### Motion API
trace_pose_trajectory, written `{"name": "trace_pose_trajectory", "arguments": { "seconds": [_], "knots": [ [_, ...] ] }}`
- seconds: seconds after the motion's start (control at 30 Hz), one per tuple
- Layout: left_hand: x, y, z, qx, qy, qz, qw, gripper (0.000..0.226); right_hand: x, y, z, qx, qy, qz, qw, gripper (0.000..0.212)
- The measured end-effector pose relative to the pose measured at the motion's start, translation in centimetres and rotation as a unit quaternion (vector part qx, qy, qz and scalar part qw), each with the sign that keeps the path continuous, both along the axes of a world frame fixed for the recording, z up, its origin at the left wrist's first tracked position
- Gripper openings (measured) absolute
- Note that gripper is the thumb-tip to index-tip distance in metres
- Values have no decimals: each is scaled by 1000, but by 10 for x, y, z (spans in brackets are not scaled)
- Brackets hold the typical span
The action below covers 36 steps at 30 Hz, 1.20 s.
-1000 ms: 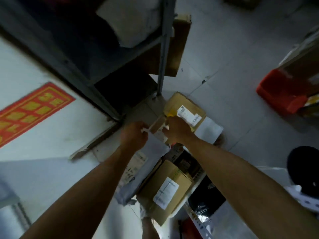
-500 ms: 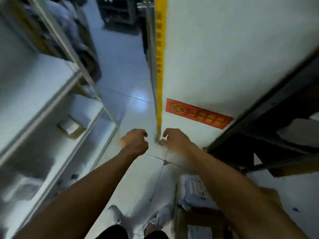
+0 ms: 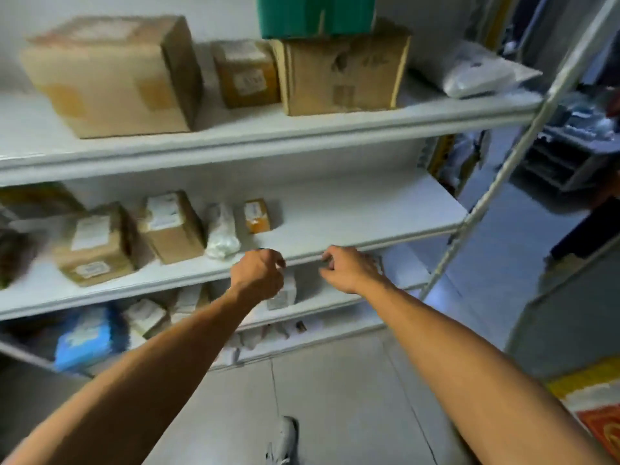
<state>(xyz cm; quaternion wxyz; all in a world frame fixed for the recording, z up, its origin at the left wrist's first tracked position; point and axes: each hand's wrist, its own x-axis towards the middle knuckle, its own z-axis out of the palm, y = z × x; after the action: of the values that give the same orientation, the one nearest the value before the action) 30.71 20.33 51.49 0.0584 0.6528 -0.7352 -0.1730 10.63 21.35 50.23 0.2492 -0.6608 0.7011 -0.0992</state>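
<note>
The left hand (image 3: pixel 258 276) is raised with its back to the camera and its fingers curled under. Whether anything sits inside that curl cannot be told. The right hand (image 3: pixel 350 268) hangs beside it, apart from it, fingers loosely bent, thumb near the forefinger, with nothing visible between them.

Both hands are level with the front edge of the middle shelf (image 3: pixel 352 209); contact with that edge cannot be confirmed. The nearest items are:
- a pale box (image 3: pixel 285 295) on the lower shelf (image 3: pixel 335 298), seen between the two wrists and partly covered by the left hand;
- a white bagged parcel (image 3: pixel 222 234) on the middle shelf, just up and left of the left hand.

Further out, a small orange-labelled box (image 3: pixel 257 216) and two brown cartons (image 3: pixel 171 226) stand on the middle shelf. Its right half is bare.

Step in hand, as judged: approach to the rack, before any parcel is taken up. The next move calls for choosing one item, spreading the fingers to its width, and reaching past the shelf lip without knocking its neighbours. The pale box needs a lower reach, under the middle shelf edge.
</note>
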Motion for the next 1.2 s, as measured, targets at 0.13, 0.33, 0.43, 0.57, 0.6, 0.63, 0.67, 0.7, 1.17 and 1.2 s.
{"name": "trace_pose_trajectory", "arguments": {
  "seconds": [0.13, 0.33, 0.43, 0.57, 0.6, 0.63, 0.67, 0.7, 1.17, 1.2],
  "knots": [
    [102, -3, 28, -37, 10, 102, 994, 35, 105, -39, 21, -20, -9, 113, 993, 29],
    [228, 13, 73, -92, 33, 231, 968, 33, 254, -69, 60, -65, -48, 269, 960, 28],
    [283, 21, 93, -134, 44, 276, 951, 36, 321, -79, 88, -120, -77, 325, 935, 27],
    [359, 21, 119, -194, 57, 329, 923, 33, 405, -88, 124, -172, -117, 379, 902, 25],
    [379, 18, 125, -206, 66, 342, 915, 30, 426, -91, 132, -188, -126, 388, 894, 25],
    [399, 15, 131, -223, 78, 353, 906, 27, 446, -95, 140, -206, -137, 392, 886, 25],
    [418, 11, 138, -244, 87, 362, 896, 25, 466, -100, 147, -223, -152, 392, 879, 24],
    [437, 6, 143, -268, 93, 370, 885, 26, 486, -106, 154, -236, -171, 385, 876, 24],
    [575, -61, 189, -245, 347, 341, 839, 43, 640, -178, 201, -83, -406, 175, 893, 54],
    [575, -63, 193, -222, 406, 319, 827, 42, 642, -180, 202, -64, -434, 169, 883, 51]
  ]
}}
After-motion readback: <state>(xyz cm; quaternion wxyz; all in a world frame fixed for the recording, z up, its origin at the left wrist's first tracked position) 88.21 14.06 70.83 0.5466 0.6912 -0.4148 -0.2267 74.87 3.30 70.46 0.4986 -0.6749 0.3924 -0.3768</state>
